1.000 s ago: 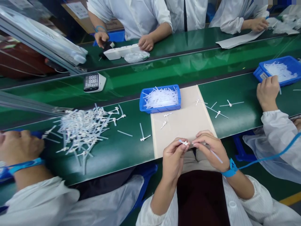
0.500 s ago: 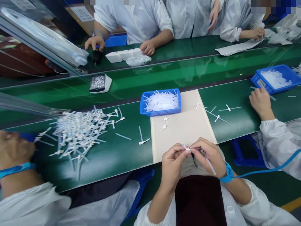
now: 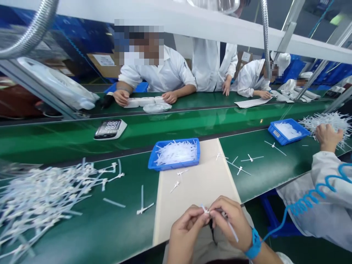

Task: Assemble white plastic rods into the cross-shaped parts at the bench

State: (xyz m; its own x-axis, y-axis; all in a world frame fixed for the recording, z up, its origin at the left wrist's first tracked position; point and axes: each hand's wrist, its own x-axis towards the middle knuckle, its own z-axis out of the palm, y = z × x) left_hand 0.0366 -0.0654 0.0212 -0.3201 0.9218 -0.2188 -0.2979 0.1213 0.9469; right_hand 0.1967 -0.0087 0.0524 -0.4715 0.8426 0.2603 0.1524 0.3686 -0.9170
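The person's left hand (image 3: 185, 231) and right hand (image 3: 232, 222) are both closed narrowly, pinching a slim white plastic tie (image 3: 205, 210) at its small cross-shaped head, with its thin tail angling down past the right palm. The tie is being held in the air just over the near end of a pale beige rectangular mat (image 3: 194, 201), which is lying on a glossy green bench (image 3: 264, 183). Two similar white ties (image 3: 175, 187) are lying loose on the mat, and more are scattered on the bench beside it.

Beyond the mat, a bright blue plastic tray (image 3: 173, 165) is holding a heap of white strips, while a large tangled pile of white ties (image 3: 41, 200) is spreading across the bench to the left. A blue wrist strap (image 3: 254, 244) is circling the right wrist, and its coiled blue cord (image 3: 305, 205) is trailing off to the right.

A firm fingertip pinch close to the head appears to be the sound way of working here, since it is steadying the thin strip against twisting or springing loose. Keeping both wrists low over the mat also seems wise, as the pale surface is making any dropped piece easy to spot.
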